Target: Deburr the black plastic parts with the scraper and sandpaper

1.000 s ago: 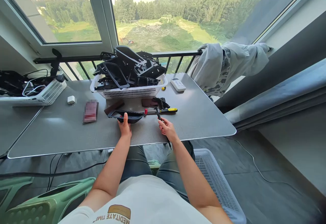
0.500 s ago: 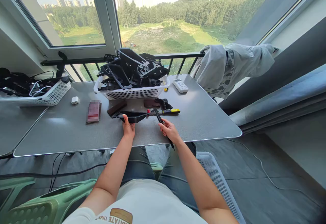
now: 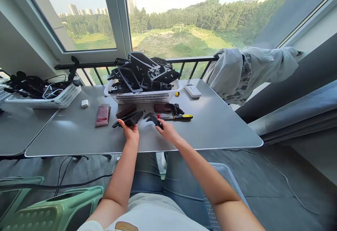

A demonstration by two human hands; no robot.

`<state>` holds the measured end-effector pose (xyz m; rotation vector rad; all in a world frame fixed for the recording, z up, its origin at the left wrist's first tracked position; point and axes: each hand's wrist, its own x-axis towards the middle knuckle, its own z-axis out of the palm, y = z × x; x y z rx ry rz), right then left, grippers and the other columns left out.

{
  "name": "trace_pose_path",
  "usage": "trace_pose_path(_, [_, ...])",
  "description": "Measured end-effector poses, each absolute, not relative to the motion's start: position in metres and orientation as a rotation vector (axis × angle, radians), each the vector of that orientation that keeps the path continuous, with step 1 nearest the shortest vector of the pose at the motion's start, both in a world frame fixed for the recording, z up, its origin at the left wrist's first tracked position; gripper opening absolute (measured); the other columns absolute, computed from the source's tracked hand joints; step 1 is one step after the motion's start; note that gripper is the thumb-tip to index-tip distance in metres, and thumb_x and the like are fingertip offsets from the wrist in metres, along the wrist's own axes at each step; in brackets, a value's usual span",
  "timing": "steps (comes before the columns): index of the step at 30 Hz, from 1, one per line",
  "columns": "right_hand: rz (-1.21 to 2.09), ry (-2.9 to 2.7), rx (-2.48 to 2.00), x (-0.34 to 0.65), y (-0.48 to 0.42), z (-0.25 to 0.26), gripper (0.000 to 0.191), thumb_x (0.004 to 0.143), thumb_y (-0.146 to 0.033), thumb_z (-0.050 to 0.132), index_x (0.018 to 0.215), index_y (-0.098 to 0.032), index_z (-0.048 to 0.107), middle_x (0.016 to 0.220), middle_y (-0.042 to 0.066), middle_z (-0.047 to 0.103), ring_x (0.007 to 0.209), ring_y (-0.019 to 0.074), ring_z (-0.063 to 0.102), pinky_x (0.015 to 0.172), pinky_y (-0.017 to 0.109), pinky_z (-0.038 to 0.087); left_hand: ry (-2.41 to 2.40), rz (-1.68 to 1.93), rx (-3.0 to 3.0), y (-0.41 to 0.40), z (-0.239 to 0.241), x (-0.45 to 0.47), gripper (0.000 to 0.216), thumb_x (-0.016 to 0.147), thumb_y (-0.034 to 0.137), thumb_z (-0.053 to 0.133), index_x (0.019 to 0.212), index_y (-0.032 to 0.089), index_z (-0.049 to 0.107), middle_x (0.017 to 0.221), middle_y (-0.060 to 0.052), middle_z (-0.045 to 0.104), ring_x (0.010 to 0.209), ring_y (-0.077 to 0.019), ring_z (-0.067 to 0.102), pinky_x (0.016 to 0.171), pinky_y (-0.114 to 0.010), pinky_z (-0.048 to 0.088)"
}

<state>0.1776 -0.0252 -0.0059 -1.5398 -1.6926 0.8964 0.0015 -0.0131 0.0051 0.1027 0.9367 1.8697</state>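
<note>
My left hand is closed on a black plastic part, shaped like a shallow housing, and holds it tilted over the table. A black caliper is gripped in my right hand. Its jaws point up and left toward the plastic part, with a small gap between the two. Behind the plastic part lies a dark brown strip-like case. Beyond my right hand is a tool with a yellow and black handle, near a small red-topped item.
At the back, a white basket is heaped with black plastic parts. A white handheld device, a brown case, a black crumpled item, a reddish packet and a white adapter lie on the grey table. Another basket stands left.
The plastic part has turned, its right end now raised. The caliper has come away from it and swung, its jaws now pointing up-left. The camera view has shifted slightly.
</note>
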Motion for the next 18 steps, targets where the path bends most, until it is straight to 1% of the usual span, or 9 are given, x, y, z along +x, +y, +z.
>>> trace_pose_path(2, [0.867,-1.786,-1.54,0.16,-0.016,0.001,0.039,0.08,-0.014,0.064,0.119,-0.014,0.066,0.11,0.014,0.072,0.104,0.0263,0.064,0.092,0.037,0.046,0.919,1.884,0.086,-0.012,0.016,0.0,0.061,0.087,0.072,0.041,0.112,0.025,0.069,0.114,-0.009,0.071,0.111,-0.0216,0.065,0.077,-0.027,0.057])
trace_pose_path(4, [0.843,-1.848,-1.548,0.146,-0.007,0.007,0.038,0.081,-0.01,0.063,0.119,-0.013,0.066,0.115,0.016,0.07,0.109,0.0276,0.063,0.096,0.038,0.045,0.894,1.89,0.048,-0.011,0.026,0.001,0.058,0.087,0.07,0.043,0.109,0.024,0.07,0.107,-0.009,0.073,0.103,-0.0209,0.067,0.07,-0.025,0.057])
trace_pose_path(7, [0.817,-1.89,-1.561,0.136,0.006,0.013,0.04,0.08,-0.006,0.061,0.12,-0.012,0.065,0.115,0.018,0.068,0.109,0.0293,0.063,0.096,0.04,0.046,0.856,1.848,-0.011,-0.009,0.041,0.005,0.056,0.087,0.069,0.045,0.107,0.023,0.07,0.097,-0.007,0.074,0.085,-0.0166,0.07,0.062,-0.021,0.055])
trace_pose_path(10, [0.804,-1.876,-1.526,0.141,0.014,0.019,0.039,0.082,-0.008,0.059,0.121,-0.012,0.064,0.116,0.018,0.066,0.109,0.0296,0.063,0.095,0.041,0.047,0.801,1.78,-0.119,-0.006,0.053,0.009,0.052,0.09,0.063,0.047,0.109,0.02,0.069,0.087,-0.006,0.074,0.068,-0.0132,0.068,0.059,-0.021,0.056])
trace_pose_path(12, [0.819,-1.834,-1.466,0.15,0.019,0.024,0.041,0.086,-0.013,0.056,0.126,-0.015,0.061,0.121,0.017,0.064,0.105,0.0264,0.064,0.092,0.039,0.049,0.766,1.711,-0.196,-0.004,0.059,0.012,0.048,0.092,0.058,0.045,0.108,0.019,0.068,0.079,-0.004,0.072,0.062,-0.013,0.068,0.056,-0.021,0.056])
trace_pose_path(15, [0.892,-1.773,-1.342,0.164,0.028,0.035,0.048,0.088,-0.027,0.059,0.136,-0.023,0.054,0.133,0.012,0.059,0.098,0.0199,0.066,0.079,0.032,0.054,0.757,1.604,-0.276,-0.001,0.067,0.022,0.045,0.094,0.055,0.045,0.105,0.018,0.068,0.074,-0.004,0.072,0.06,-0.015,0.069,0.055,-0.024,0.058])
trace_pose_path(16, [0.953,-1.728,-1.263,0.167,0.031,0.039,0.05,0.087,-0.033,0.061,0.136,-0.026,0.053,0.133,0.009,0.06,0.098,0.019,0.065,0.076,0.03,0.054,0.754,1.571,-0.287,0.0,0.068,0.025,0.044,0.094,0.054,0.045,0.102,0.017,0.067,0.075,-0.004,0.072,0.061,-0.0159,0.07,0.055,-0.025,0.059])
trace_pose_path(17, [1.048,-1.643,-1.162,0.169,0.034,0.042,0.051,0.083,-0.04,0.066,0.132,-0.027,0.057,0.13,0.007,0.062,0.098,0.0189,0.064,0.076,0.029,0.054,0.757,1.529,-0.291,0.0,0.069,0.029,0.043,0.094,0.054,0.046,0.098,0.016,0.067,0.074,-0.005,0.072,0.061,-0.0164,0.07,0.055,-0.026,0.059])
trace_pose_path(18, [1.156,-1.524,-1.053,0.17,0.037,0.045,0.049,0.079,-0.045,0.071,0.124,-0.027,0.062,0.123,0.006,0.066,0.098,0.0192,0.064,0.076,0.029,0.053,0.761,1.488,-0.289,0.0,0.068,0.033,0.044,0.094,0.053,0.046,0.094,0.015,0.067,0.073,-0.006,0.073,0.061,-0.0168,0.07,0.056,-0.026,0.059])
